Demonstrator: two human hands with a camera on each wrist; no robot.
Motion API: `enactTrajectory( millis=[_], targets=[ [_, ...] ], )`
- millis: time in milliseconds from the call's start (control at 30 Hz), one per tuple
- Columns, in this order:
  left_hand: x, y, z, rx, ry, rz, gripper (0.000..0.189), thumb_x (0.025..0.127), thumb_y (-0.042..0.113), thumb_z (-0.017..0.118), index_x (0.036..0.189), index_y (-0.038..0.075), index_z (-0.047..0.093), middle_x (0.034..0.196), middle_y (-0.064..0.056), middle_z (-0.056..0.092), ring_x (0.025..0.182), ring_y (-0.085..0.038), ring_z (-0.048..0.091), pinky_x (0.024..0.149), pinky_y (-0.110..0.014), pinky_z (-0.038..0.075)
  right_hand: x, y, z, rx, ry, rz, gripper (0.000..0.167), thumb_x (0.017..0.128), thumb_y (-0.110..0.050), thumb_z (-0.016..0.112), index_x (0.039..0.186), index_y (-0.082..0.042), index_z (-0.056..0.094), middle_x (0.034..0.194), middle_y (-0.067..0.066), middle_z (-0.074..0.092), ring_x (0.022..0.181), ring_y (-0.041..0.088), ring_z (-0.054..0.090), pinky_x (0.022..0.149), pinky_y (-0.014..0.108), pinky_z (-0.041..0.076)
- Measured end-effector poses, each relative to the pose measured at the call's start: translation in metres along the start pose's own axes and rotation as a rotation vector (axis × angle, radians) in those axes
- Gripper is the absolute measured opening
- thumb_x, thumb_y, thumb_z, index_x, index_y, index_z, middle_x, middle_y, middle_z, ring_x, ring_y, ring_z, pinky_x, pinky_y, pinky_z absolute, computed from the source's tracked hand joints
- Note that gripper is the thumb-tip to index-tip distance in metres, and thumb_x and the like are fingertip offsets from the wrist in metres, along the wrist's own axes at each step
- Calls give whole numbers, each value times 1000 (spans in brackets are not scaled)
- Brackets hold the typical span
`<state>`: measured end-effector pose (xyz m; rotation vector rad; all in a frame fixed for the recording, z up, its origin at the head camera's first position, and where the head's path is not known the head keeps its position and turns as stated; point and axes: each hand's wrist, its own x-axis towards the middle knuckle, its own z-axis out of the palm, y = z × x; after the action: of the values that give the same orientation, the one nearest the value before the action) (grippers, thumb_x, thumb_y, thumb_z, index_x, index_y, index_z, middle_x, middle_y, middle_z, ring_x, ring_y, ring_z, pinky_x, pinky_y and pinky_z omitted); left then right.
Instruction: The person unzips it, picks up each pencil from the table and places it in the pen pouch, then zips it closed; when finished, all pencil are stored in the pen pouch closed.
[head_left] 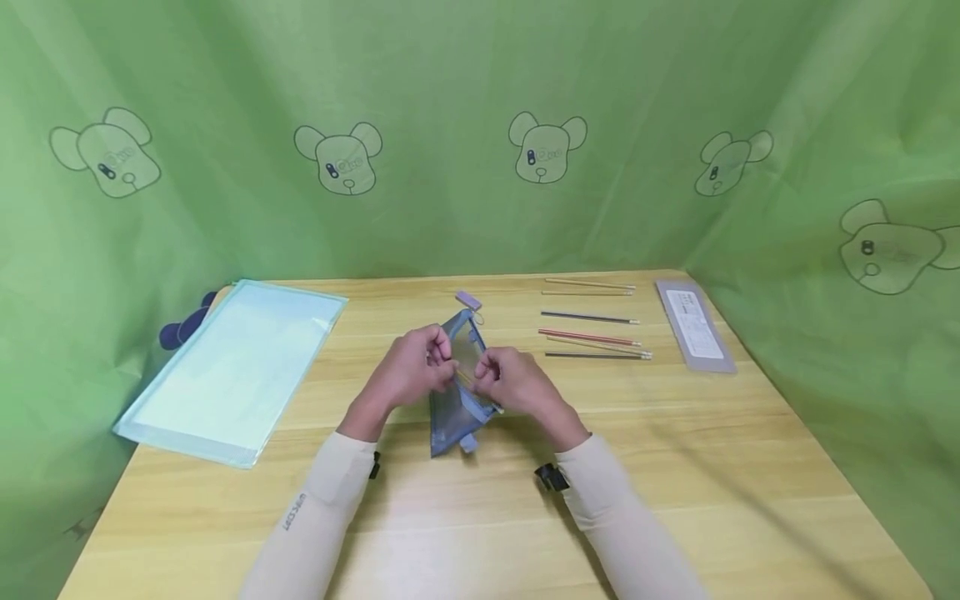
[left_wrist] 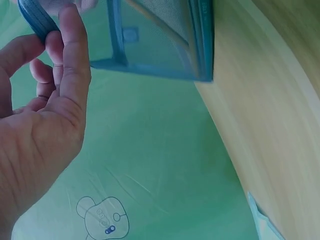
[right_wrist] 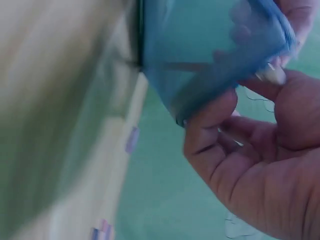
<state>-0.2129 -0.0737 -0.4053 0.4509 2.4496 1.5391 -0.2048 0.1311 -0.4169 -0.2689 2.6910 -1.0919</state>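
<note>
A blue mesh pencil case (head_left: 450, 421) with a zip edge is held up off the wooden table between both hands. My left hand (head_left: 412, 367) pinches the zip edge on one side, as the left wrist view shows. On the other side, my right hand (head_left: 519, 383) grips the case's edge between thumb and fingers. A pencil (left_wrist: 162, 24) lies slanting inside, visible through the mesh. Beside the right thumb, a small white tip (right_wrist: 274, 74) pokes out at the case's mouth; motion blur hides whether the thumb presses it.
Several pencils (head_left: 588, 337) lie in rows to the right of the case. A purple eraser (head_left: 468, 300) sits just behind it. At the far right lies a grey-purple packet (head_left: 697, 325) with a white label; a pale turquoise folder (head_left: 232, 367) covers the left side of the table.
</note>
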Motion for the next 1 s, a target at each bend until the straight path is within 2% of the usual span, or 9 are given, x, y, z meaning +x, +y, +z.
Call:
enactTrajectory(
  millis=[100, 200, 333, 400, 533, 633, 733, 867, 1000],
  targets=[
    [1, -1, 0, -18, -1, 3, 18, 96, -1, 73, 97, 6, 58, 92, -9, 62, 77, -21, 73, 74, -39, 70, -4, -3, -5, -52, -45, 37, 10, 93, -11, 78, 96, -9, 69, 82, 3, 68, 71, 16, 61, 62, 26, 51],
    [0, 0, 1, -30, -15, 4, 18, 96, -3, 74, 97, 6, 58, 93, -9, 62, 77, -21, 71, 73, -36, 69, -5, -3, -4, -41, -76, 67, 10, 94, -10, 77, 96, -9, 68, 78, 4, 68, 67, 16, 63, 60, 27, 54],
    [-1, 1, 4, -33, -58, 13, 18, 96, -3, 73, 97, 6, 58, 93, -9, 63, 78, -20, 71, 73, -37, 69, -4, -3, 1, 75, -86, 103, 10, 96, -4, 76, 97, -5, 66, 78, 9, 72, 63, 18, 70, 60, 29, 63],
    [-1, 1, 5, -33, -74, 21, 18, 96, -3, 73, 97, 7, 58, 93, -9, 63, 77, -19, 72, 74, -39, 69, -3, -4, 2, 113, -68, 108, 11, 97, -2, 76, 97, -4, 66, 79, 10, 74, 64, 18, 71, 61, 29, 64],
    [0, -2, 3, -28, -62, 32, 17, 97, -2, 72, 97, 7, 57, 93, -9, 63, 76, -20, 73, 74, -41, 70, -2, -5, -2, 131, -32, 76, 9, 97, -1, 75, 97, -4, 66, 82, 11, 75, 68, 19, 73, 64, 30, 65],
    [0, -5, -1, -18, -41, 30, 18, 97, 0, 73, 97, 7, 57, 92, -9, 63, 76, -20, 74, 74, -41, 70, -1, -2, -12, 124, 8, 24, 6, 99, -1, 73, 100, -3, 68, 88, 13, 73, 74, 25, 75, 70, 36, 68],
    [0, -5, -6, 3, -25, 25, 18, 97, 1, 74, 97, 7, 57, 93, -9, 63, 76, -21, 74, 74, -41, 70, 3, 12, -27, 97, 73, -31, 8, 99, -5, 73, 106, -3, 70, 97, 13, 72, 86, 29, 74, 79, 38, 68],
    [-1, -5, -11, 36, -18, 25, 18, 98, 2, 74, 97, 7, 57, 92, -8, 63, 75, -19, 71, 71, -34, 67, 9, 46, -51, 29, 159, -78, 15, 99, -5, 74, 113, -2, 71, 108, 16, 75, 100, 31, 72, 93, 41, 65],
    [-3, -4, -13, 58, -23, 30, 18, 97, 3, 74, 98, 8, 57, 92, -8, 63, 73, -17, 67, 68, -30, 63, 11, 85, -73, -31, 222, -69, 21, 99, -2, 73, 120, 2, 68, 118, 22, 75, 111, 36, 73, 104, 51, 61]
  ],
)
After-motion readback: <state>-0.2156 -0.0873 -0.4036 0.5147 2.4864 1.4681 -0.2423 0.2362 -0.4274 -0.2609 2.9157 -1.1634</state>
